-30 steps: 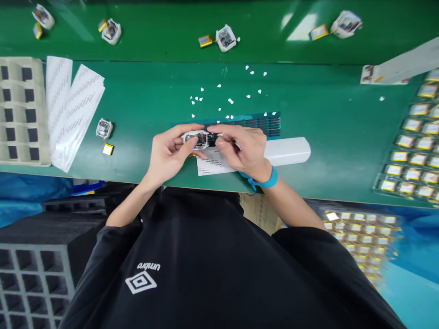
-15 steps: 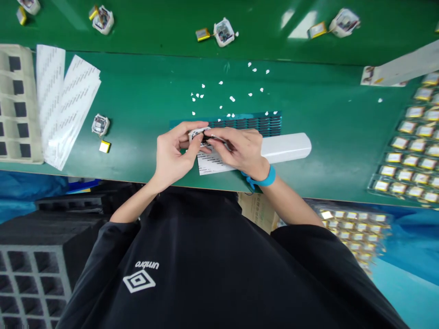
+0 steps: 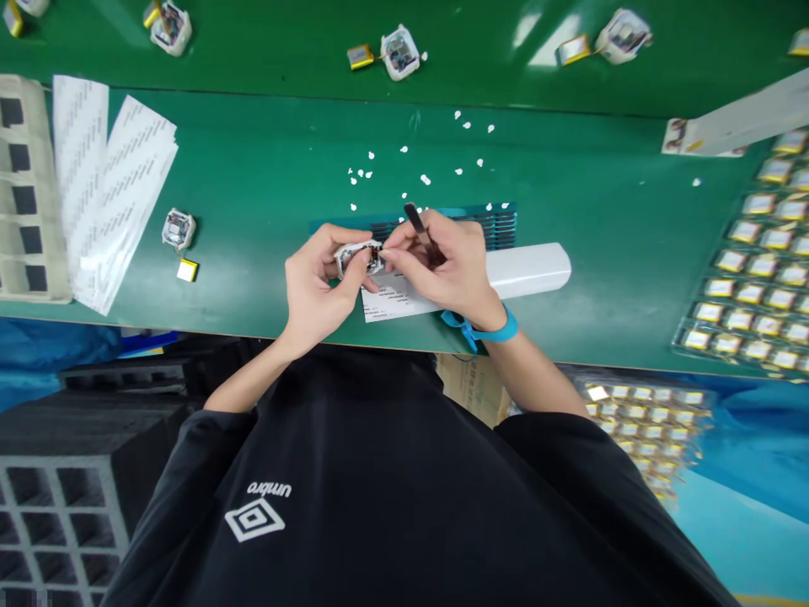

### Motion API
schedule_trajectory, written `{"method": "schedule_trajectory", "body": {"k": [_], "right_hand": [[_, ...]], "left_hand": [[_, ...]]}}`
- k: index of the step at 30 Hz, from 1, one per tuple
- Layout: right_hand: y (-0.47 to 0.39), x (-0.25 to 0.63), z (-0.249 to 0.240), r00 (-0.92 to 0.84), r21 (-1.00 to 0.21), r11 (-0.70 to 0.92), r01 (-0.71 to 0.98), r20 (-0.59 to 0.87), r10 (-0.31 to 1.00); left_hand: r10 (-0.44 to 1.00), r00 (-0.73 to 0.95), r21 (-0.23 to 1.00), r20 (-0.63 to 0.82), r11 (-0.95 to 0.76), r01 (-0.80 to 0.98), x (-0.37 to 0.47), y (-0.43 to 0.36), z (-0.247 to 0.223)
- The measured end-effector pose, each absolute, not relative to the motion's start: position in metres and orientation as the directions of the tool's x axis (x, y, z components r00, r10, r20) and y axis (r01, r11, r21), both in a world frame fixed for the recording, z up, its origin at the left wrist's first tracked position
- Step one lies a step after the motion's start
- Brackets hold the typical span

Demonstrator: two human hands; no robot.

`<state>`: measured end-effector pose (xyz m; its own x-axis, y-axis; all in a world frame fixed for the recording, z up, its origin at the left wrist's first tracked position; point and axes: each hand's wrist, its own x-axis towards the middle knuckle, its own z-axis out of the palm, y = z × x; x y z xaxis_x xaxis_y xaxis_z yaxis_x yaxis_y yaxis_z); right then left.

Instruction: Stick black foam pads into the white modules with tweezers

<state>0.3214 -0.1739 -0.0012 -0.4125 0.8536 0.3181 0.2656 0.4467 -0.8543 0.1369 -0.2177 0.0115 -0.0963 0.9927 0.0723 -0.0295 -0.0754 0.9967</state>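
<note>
Left hand (image 3: 316, 282) is gripping a small white housing (image 3: 355, 255) above the green bench (image 3: 253, 169); right hand (image 3: 442, 270) is pinching dark tweezers (image 3: 420, 229) at the housing.

Five small white casings: one (image 3: 356, 256) held, one (image 3: 178, 228) on the counter (image 3: 265, 169), three beyond. Two paper strips (image 3: 107, 185). One white box (image 3: 529, 268). One label sheet (image 3: 392, 302).

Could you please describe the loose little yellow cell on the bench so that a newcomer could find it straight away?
Start at the white paper strips on the left of the green bench. Just right of their lower end lies a small white housing, and directly below it sits the yellow cell. Unlike the cells at the far edge, it lies apart from its housing.
</note>
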Motion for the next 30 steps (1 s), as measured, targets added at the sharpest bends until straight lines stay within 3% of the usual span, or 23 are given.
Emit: {"method": "schedule_trajectory", "body": {"k": [5, 9, 15, 23, 26, 30], "right_hand": [[-0.17, 0.329, -0.001, -0.443, -0.718, 0.649, 0.252, 0.511, 0.737], [-0.168, 0.33, -0.006, -0.466, -0.702, 0.663, 0.26, 0.511, 0.723], [-0.169, 0.322, -0.012, -0.366, -0.649, 0.713, 0.267, 0.615, 0.698], [-0.174, 0.331, -0.022, -0.445, -0.448, 0.757, 0.475, 0.62, 0.646], [-0.174, 0.33, -0.022, -0.447, -0.461, 0.74, 0.49, 0.596, 0.667], [-0.168, 0.327, -0.012, -0.257, -0.585, 0.6, 0.545, 0.565, 0.784]], "left_hand": [[0.999, 0.006, 0.987, -0.036, 0.036, -0.158, 0.131, -0.215, 0.012], [0.999, 0.034, 0.996, -0.024, 0.027, -0.086, 0.131, -0.215, 0.014], [0.997, 0.081, 0.998, -0.016, 0.02, -0.055, 0.132, -0.214, 0.013], [0.995, 0.097, 1.0, 0.006, -0.004, -0.022, 0.129, -0.213, 0.02], [0.992, 0.119, 0.999, -0.031, 0.035, -0.031, 0.128, -0.213, 0.018], [0.989, 0.131, 0.993, -0.072, 0.083, -0.082, 0.126, -0.212, 0.014]]}}
